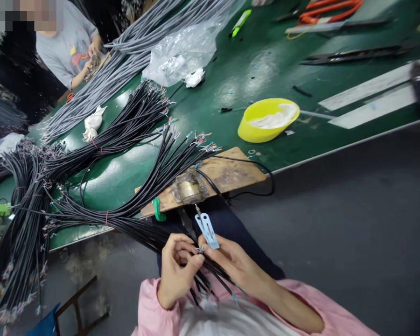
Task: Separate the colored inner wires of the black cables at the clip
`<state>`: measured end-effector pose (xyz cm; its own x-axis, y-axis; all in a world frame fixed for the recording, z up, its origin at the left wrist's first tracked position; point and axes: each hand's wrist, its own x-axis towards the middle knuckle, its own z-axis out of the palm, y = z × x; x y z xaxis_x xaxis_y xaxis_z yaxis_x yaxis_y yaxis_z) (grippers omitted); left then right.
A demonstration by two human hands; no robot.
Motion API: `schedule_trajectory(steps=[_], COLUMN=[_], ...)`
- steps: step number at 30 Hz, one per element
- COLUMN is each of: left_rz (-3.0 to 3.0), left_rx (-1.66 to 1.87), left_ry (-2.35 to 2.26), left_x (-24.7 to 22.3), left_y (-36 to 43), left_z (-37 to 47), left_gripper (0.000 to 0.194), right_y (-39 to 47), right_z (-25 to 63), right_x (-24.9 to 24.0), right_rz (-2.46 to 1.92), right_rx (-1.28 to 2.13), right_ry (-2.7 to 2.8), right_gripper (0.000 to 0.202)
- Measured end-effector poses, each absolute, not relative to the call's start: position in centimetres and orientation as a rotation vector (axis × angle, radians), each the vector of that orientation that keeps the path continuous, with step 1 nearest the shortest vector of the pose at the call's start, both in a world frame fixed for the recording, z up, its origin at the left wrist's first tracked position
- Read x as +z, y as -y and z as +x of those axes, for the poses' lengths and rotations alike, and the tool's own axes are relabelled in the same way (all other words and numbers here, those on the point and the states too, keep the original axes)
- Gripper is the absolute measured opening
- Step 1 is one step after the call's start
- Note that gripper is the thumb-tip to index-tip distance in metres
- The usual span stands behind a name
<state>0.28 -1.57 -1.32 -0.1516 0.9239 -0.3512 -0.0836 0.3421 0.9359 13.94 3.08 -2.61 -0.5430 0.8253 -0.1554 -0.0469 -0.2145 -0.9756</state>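
Note:
My left hand (177,268) pinches the stripped end of a black cable (210,268) from a bundle lying across my lap. My right hand (231,261) holds a small light-blue metal snip tool (207,229), its tip pointing up toward a wooden board (227,175), and also touches the cable's coloured wire ends between both hands. The two hands meet just below the board, above my dark trousers. Pink sleeves cover both forearms.
Bundles of black cables (126,135) and grey cables (133,51) spread over the green table (266,70). A yellow bowl (266,119), a clear plastic bag (185,49) and white rags lie on it. Another person (66,44) works at the far left end. A taped block (189,189) sits on the board.

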Motion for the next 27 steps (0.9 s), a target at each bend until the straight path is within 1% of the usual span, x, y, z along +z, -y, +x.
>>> schedule_trajectory(steps=[5,11,13,16,20,22,24,27], left_rz=[0.863,0.876,0.893,0.910,0.914,0.905,0.892,0.853], left_rx=[1.183,1.240,1.224,1.209,1.246,1.274,1.305,1.348], left_ry=[-1.426,-1.481,-1.461,-1.449,-1.487,-1.483,-1.467,-1.459], left_x=[-1.8,-1.9,-1.9,-1.8,-1.8,-1.9,-2.1,-2.4], left_y=[2.2,2.2,2.1,2.1,2.1,2.0,2.0,2.1], left_z=[0.8,1.4,1.3,1.1,1.3,1.6,1.8,2.1], left_gripper=[0.040,0.036,0.034,0.033,0.033,0.033,0.033,0.033], right_y=[-2.4,-2.7,-3.0,-3.2,-3.2,-3.0,-2.8,-2.6], right_z=[13.9,14.1,14.3,14.6,14.5,14.4,14.3,14.2], right_x=[-2.4,-2.0,-2.1,-2.1,-2.0,-2.1,-2.2,-2.2], right_rz=[-0.968,-0.938,-0.902,-0.859,-0.896,-0.946,-0.989,-1.001], right_rx=[1.762,1.366,1.251,1.189,1.237,1.335,1.512,1.848], right_ry=[1.447,1.646,1.706,1.752,1.750,1.708,1.614,1.407], right_gripper=[0.046,0.025,0.023,0.022,0.024,0.026,0.031,0.044])
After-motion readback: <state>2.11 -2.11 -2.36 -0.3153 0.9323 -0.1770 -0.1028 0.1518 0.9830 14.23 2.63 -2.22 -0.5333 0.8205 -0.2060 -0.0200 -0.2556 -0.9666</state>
